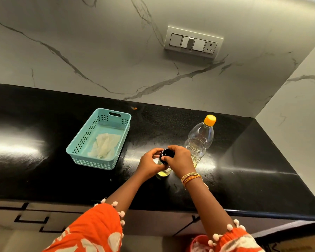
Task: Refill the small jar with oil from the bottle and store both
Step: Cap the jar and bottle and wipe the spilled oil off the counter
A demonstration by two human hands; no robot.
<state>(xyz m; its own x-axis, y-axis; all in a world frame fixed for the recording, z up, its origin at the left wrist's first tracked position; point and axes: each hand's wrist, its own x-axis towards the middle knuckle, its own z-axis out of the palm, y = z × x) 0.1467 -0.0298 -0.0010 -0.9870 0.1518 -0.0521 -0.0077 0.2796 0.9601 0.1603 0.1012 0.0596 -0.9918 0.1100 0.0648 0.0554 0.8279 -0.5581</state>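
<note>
Both grips are clamped on the small jar [164, 167] — left hand [149, 163] round its mostly hidden body, right hand [179, 160] on the black lid [167, 154] — beside the bottle [199, 140] on the tabletop [44, 142].

Bare counter [149, 128] separates basket [91, 160] from bottle [200, 139].

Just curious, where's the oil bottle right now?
The oil bottle stands capped on the black counter, right of centre, just behind the right hand.
</note>
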